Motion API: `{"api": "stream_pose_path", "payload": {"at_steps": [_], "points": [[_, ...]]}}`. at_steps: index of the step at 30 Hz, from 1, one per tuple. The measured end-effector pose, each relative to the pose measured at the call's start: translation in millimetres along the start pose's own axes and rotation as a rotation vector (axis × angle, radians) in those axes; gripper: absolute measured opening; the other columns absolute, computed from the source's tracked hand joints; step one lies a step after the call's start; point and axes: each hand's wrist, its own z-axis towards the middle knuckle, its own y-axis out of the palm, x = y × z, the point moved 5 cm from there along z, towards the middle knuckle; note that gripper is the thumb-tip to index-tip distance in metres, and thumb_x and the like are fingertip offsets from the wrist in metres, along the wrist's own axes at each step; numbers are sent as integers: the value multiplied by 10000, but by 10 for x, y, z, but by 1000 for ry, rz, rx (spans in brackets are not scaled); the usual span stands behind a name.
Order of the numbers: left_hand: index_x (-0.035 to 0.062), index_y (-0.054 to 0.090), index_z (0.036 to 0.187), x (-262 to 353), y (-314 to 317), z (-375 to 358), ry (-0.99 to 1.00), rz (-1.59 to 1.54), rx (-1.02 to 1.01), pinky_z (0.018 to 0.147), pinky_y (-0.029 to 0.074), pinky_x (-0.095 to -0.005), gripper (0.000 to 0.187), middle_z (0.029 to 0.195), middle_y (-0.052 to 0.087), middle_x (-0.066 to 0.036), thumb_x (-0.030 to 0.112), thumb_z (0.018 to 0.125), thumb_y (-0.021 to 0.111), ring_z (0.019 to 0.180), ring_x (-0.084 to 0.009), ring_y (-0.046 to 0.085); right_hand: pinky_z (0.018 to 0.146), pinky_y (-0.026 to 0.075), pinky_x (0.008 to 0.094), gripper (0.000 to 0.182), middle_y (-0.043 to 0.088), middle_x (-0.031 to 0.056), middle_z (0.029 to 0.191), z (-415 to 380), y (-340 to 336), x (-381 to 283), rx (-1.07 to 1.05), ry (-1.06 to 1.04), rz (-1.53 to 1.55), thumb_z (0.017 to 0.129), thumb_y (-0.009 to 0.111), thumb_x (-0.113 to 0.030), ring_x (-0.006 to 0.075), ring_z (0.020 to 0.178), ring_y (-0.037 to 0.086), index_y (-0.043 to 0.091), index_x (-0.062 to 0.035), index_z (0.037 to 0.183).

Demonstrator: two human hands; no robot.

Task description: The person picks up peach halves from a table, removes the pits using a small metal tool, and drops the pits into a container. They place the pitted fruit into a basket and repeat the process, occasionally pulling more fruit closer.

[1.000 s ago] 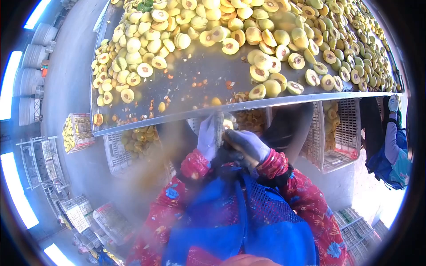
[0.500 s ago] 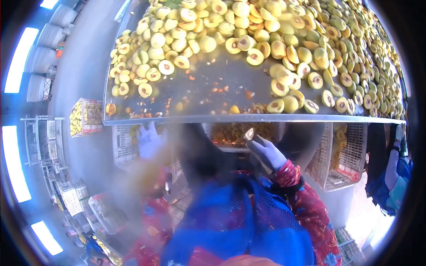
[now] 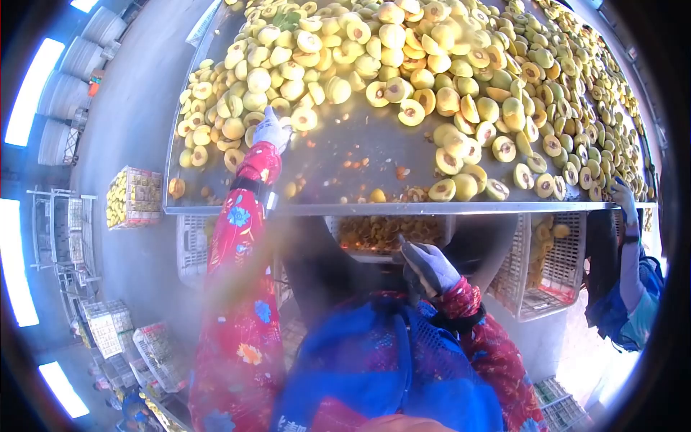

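Far left on the floor, a crate (image 3: 153,198) of yellow fruit. Next, left hand (image 3: 271,134), gloved, over the desk (image 3: 331,162) at the pile's near-left edge, fingers partly extended among fruit halves (image 3: 304,119); can't tell if it grips one. Halves heap across the desk's back and right. Below the front edge, mid, a tub (image 3: 450,229) of fruit pieces. Right hand (image 3: 432,269), gloved, just beside it, fingers drawn together; contents unclear. Further right, another crate (image 3: 509,277), then a co-worker's gloved hand (image 3: 623,197) at the desk edge.
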Motion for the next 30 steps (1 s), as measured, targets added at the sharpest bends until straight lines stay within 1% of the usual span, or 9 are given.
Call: {"api": "stream_pose_path", "payload": {"at_steps": [3,5,11,12,14,18,20,26,30], "points": [[10,429,1296,-20,-37,-313,77,-432,-8,777,545,-345,603,1041,620,-172,203,802,715,925,-278,647,510,413,260,336,508,18,622,45,-5,-59,12,-167,-126,963,534,-344,101,542,500,593,-15,932],[28,467,1277,-7,86,-599,63,-1123,-246,684,566,-304,539,1021,610,-132,138,811,712,898,-195,646,527,439,281,286,528,39,628,27,57,-158,62,-225,-143,956,547,-297,118,553,532,578,-13,955],[-13,531,1233,736,-106,-1858,-105,-1682,-537,712,586,-314,394,1072,655,-120,143,885,629,924,-194,666,593,491,396,232,617,172,720,-125,332,-568,184,-665,-636,926,567,-187,322,656,638,531,11,1040],[-21,537,1221,880,-159,-2001,-170,-1707,-532,735,576,-292,385,1060,654,-115,145,886,627,933,-201,664,580,493,433,248,630,192,740,-238,470,-741,145,-898,-820,916,560,-162,366,666,632,512,30,1065],[-17,537,1185,790,35,-2110,-42,-1432,-424,721,553,-308,363,1048,639,-124,224,920,596,900,-220,653,550,484,446,274,627,184,711,-256,525,-780,213,-836,-808,906,571,-159,364,628,626,501,41,1080],[-29,557,1137,1120,-299,-2521,801,-376,309,691,529,-296,426,1055,630,-136,359,961,534,851,-210,639,490,456,468,258,593,183,619,-232,556,-706,306,-883,-861,903,584,-174,373,549,602,494,32,1028],[-30,561,1134,1125,-232,-2553,382,-947,-92,692,524,-292,444,1025,634,-132,378,960,535,820,-194,634,484,450,472,230,585,191,607,-240,588,-697,316,-865,-877,909,582,-182,375,541,597,495,19,976],[-5,607,1009,1002,216,-2575,179,-1044,71,600,490,-259,373,821,625,-75,342,1002,469,658,-122,582,504,435,479,231,573,210,614,-242,605,-609,299,-819,-802,937,553,-196,399,569,592,479,17,884],[-15,602,1024,1211,54,-2639,-49,-1264,-100,571,453,-262,316,783,606,-50,270,999,470,655,-100,553,562,442,457,239,563,216,641,-107,564,-464,164,-679,-595,956,521,-199,406,619,582,487,33,915]]}}
